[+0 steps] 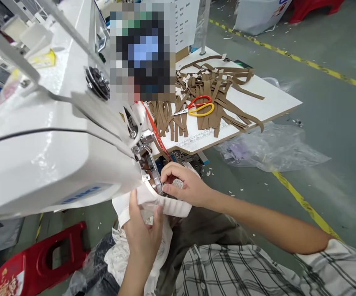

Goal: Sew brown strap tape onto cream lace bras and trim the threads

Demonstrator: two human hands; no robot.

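A white garment with lace [173, 206] hangs around the narrow arm of a white sewing machine [57, 164], right under the presser foot [147, 158]. My left hand [142, 232] grips the garment's near side, its thumb and forefinger apart on the cloth and the other fingers hidden. Beside the machine's arm, my right hand [190, 185] is curled, thumb and forefinger drawn close together at the garment's far edge. Whatever lies between those fingertips is too small to make out. Loose lace [119, 255] drapes down over my lap beneath my left wrist.
Many brown fabric strips [209, 94] are heaped on the white tabletop [276, 98], with red-and-yellow-handled scissors [199, 107] on top. A red ribbon [156, 129] hangs near the needle. A red stool [42, 259] stands lower left; clear plastic [276, 146] lies at right.
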